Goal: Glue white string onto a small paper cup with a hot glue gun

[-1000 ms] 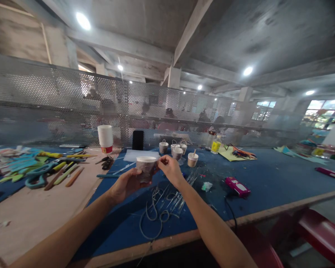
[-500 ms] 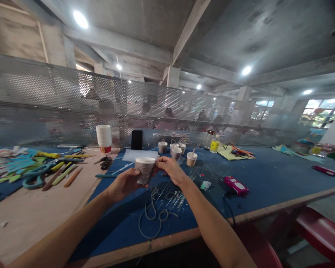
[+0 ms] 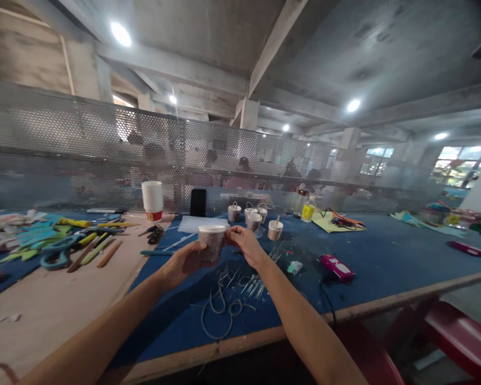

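Clamped in my left grip [image 3: 180, 263] is the tapered, grey-brown, white-rimmed cup [image 3: 212, 243], apparently paper; my right grip [image 3: 246, 247] pinches together beside it, contents hidden. Over-squeezing could buckle its wall; the looped grey cord [image 3: 231, 317] below could snag.

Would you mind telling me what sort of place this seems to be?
It is probably a craft workshop: the left hand holds a gray-sided cup, loose gray cord lies on the blue table, and teal scissors lie farther left.
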The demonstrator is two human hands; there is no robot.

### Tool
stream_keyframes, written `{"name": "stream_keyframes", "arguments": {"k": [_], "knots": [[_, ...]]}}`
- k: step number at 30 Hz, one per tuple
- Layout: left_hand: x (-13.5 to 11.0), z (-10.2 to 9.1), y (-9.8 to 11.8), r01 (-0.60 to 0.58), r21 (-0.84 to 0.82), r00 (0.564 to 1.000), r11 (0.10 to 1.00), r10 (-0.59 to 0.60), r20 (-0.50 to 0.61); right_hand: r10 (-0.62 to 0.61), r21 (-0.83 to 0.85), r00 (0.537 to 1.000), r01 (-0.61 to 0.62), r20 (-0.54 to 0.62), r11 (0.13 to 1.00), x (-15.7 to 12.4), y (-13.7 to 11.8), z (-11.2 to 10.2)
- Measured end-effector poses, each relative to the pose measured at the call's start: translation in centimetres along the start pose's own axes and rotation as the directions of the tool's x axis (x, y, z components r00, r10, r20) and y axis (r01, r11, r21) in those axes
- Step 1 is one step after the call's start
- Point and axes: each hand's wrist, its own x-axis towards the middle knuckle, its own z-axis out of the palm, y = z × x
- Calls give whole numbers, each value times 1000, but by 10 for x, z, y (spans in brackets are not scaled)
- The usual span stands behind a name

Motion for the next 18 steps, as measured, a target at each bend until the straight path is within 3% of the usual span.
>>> {"name": "stream_keyframes", "arguments": {"k": [5, 9, 18], "knots": [[4, -5, -1, -38, -11, 999, 999, 38, 10, -49, -17, 997, 48, -54, 999, 3, 4, -1], [4, -5, -1, -1, 2, 1000, 1000, 1, 23, -79, -78, 995, 74, -60, 994, 3, 5, -1], [1, 4, -4, -41, 207, 996, 978, 57, -72, -102, -209, 994, 95, -23, 973, -7, -5, 7]]}}
